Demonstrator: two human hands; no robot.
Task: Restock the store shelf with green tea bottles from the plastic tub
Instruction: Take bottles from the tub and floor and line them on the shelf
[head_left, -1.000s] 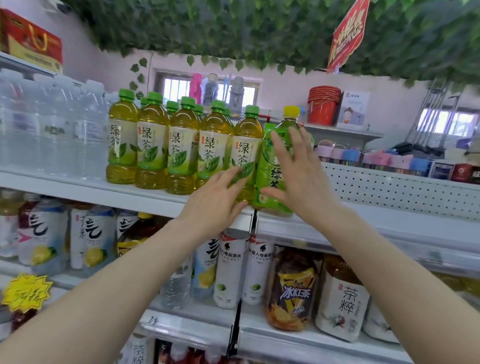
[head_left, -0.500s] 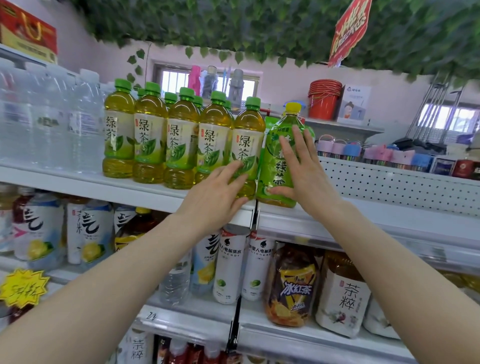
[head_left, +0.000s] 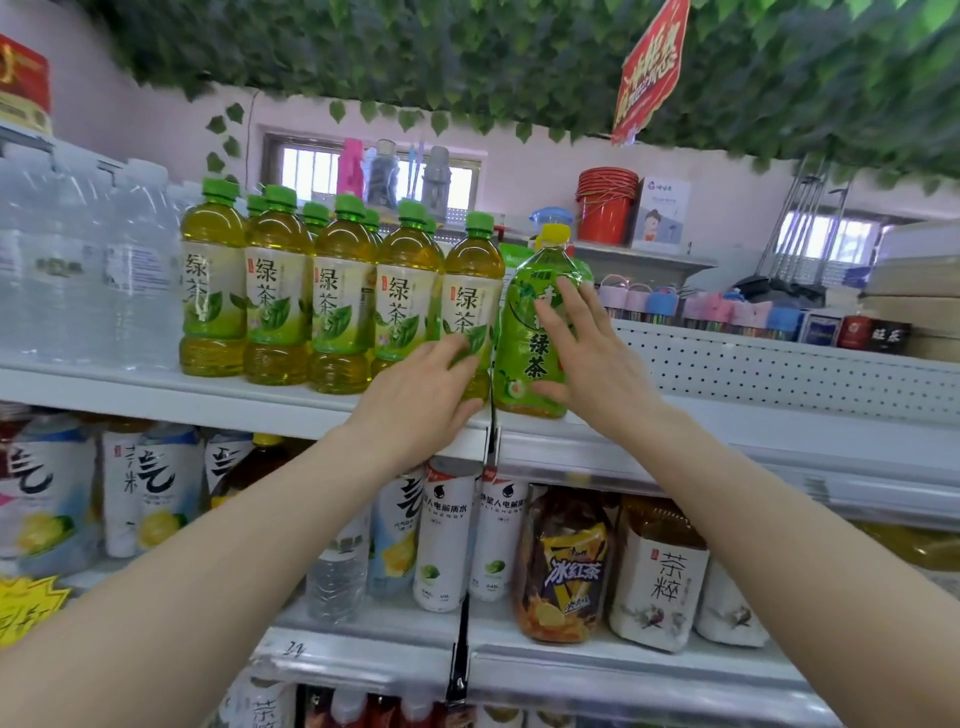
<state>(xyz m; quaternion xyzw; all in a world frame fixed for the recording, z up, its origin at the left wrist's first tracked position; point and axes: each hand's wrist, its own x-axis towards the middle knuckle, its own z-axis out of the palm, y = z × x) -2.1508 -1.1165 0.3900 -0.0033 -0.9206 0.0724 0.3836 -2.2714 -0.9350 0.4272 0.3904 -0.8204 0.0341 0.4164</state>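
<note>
A row of green tea bottles with green caps stands on the upper white shelf. Right of the row stands a bright green tea bottle with a yellow cap, upright on the shelf near its front edge. My right hand lies flat on that bottle's front and right side, fingers spread. My left hand rests with open fingers against the lower part of the rightmost green-capped bottle. The plastic tub is out of view.
Clear water bottles fill the shelf's left end. Bare shelf and a perforated back panel lie to the right. The shelf below holds mixed drinks, among them white cans and an iced tea bottle. Fake leaves hang overhead.
The yellow-capped bottle has gone from overhanging the shelf edge to standing further back on the shelf, upright. My right hand slid to its side. The left hand stayed at the neighbouring bottle.
</note>
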